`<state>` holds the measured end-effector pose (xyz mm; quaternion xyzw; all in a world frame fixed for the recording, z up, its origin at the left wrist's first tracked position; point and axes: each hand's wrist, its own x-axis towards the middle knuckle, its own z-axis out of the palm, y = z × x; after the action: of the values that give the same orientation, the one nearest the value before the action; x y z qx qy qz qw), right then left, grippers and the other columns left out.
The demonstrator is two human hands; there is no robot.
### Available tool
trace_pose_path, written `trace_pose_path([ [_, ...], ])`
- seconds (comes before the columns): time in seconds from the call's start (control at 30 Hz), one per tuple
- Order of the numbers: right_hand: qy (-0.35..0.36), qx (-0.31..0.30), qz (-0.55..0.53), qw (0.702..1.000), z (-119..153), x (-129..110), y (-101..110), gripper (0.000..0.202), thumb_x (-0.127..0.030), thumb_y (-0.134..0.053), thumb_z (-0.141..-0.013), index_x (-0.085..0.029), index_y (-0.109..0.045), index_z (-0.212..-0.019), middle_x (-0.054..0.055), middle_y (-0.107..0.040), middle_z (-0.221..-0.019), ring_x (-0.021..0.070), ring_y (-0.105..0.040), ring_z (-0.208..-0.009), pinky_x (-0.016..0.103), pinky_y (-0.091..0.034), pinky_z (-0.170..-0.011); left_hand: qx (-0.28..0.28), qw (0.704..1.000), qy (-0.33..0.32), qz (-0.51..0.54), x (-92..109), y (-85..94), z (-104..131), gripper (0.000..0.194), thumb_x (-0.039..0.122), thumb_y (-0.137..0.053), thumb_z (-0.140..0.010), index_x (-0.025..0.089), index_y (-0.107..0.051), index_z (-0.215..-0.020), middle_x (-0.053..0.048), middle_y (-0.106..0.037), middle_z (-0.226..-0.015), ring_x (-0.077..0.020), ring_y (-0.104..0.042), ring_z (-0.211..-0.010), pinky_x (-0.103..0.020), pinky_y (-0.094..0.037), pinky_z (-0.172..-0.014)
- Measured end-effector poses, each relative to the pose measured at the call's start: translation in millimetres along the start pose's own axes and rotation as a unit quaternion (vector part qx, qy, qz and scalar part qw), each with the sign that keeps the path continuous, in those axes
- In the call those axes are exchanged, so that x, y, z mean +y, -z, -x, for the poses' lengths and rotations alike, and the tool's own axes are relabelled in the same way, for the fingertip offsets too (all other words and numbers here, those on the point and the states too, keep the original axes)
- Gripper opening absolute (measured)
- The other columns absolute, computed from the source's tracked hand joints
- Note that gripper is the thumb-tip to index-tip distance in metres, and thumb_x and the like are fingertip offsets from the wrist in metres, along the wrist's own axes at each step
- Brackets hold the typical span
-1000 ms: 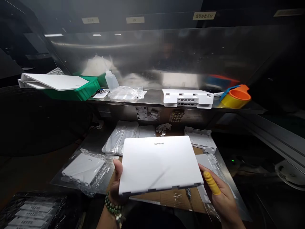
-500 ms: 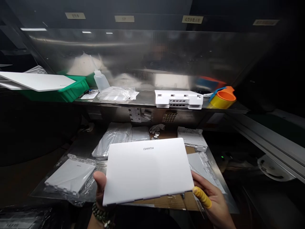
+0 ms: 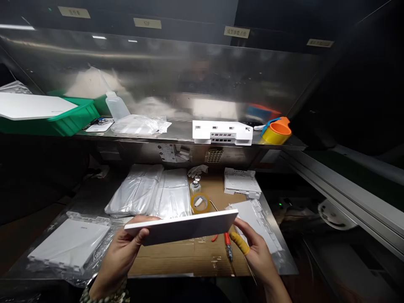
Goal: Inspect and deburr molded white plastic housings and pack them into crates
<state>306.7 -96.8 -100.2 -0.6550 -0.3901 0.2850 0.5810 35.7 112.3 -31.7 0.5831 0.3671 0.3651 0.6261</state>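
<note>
A white panel hangs in the air above the cardboard, tilted so that its long edge faces me. My left hand grips its left end, thumb on the near side and fingers behind. At the other end, my right hand holds the corner between fingers and a thumb that wears a yellow cover. Under and behind the panel lie red-handled pliers and a roll of tape on the cardboard. A small metal-topped bottle stands behind the tape.
Clear plastic bags lie at the back left of the table. A bagged white panel is at the left, more white parts at the right. The shelf holds a green bin, a white housing and tape rolls.
The panel has tipped from showing its broad lettered face to nearly edge-on. My left fingers have closed round its end. The view has shifted, uncovering the tape, bottle and pliers.
</note>
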Motion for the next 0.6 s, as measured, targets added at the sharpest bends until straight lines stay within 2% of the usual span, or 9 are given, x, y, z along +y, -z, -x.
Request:
trace_pose_path([
  [0.1, 0.030, -0.004, -0.020, 0.999, -4, -6, 0, 0.045, -0.033, -0.065, -0.096, -0.039, -0.058, -0.141, 0.003, -0.065, -0.140, 0.0261, -0.057, -0.135, 0.047, -0.045, -0.116, 0.003, 0.996, -0.079, -0.049, 4, -10.0, 9, 0.027, 0.051, -0.082, -0.074, 0.024, -0.082, -0.079, -0.008, -0.079, -0.084, -0.0274, -0.072, -0.090, -0.033, -0.056, -0.088],
  [0.2, 0.072, -0.012, -0.008, 0.997, -9, -12, 2, 0.033, -0.030, -0.061, -0.099, -0.037, -0.066, -0.131, 0.001, -0.073, -0.129, 0.0242, -0.064, -0.126, 0.042, -0.051, -0.110, -0.006, 0.992, -0.118, -0.031, 10, -22.0, 14, 0.024, 0.051, -0.083, -0.074, 0.026, -0.082, -0.075, -0.007, -0.078, -0.075, -0.0287, -0.072, -0.082, -0.040, -0.056, -0.089],
  [0.3, 0.093, -0.002, 0.012, 0.996, -12, -13, 4, 0.026, -0.030, -0.061, -0.098, -0.033, -0.072, -0.122, 0.002, -0.076, -0.121, 0.0236, -0.069, -0.119, 0.036, -0.056, -0.104, -0.003, 0.990, -0.137, -0.012, 15, -30.8, 16, 0.025, 0.050, -0.085, -0.072, 0.025, -0.082, -0.074, -0.009, -0.079, -0.074, -0.0300, -0.072, -0.078, -0.046, -0.054, -0.091],
  [0.47, 0.099, 0.008, 0.020, 0.995, -10, -2, 6, 0.025, -0.034, -0.063, -0.096, -0.030, -0.073, -0.119, 0.004, -0.076, -0.120, 0.0260, -0.069, -0.119, 0.035, -0.057, -0.102, -0.009, 0.991, -0.131, 0.004, 19, -33.6, 19, 0.025, 0.048, -0.086, -0.070, 0.024, -0.083, -0.074, -0.010, -0.078, -0.073, -0.0317, -0.072, -0.076, -0.052, -0.051, -0.096],
  [0.6, 0.106, 0.014, 0.039, 0.994, -7, 6, 7, 0.025, -0.033, -0.062, -0.096, -0.029, -0.074, -0.117, 0.005, -0.076, -0.119, 0.0266, -0.068, -0.120, 0.034, -0.057, -0.102, -0.059, 0.987, -0.147, -0.012, 14, -26.4, 18, 0.018, 0.042, -0.083, -0.077, 0.024, -0.084, -0.079, -0.010, -0.079, -0.077, -0.0316, -0.073, -0.077, -0.053, -0.050, -0.097],
])
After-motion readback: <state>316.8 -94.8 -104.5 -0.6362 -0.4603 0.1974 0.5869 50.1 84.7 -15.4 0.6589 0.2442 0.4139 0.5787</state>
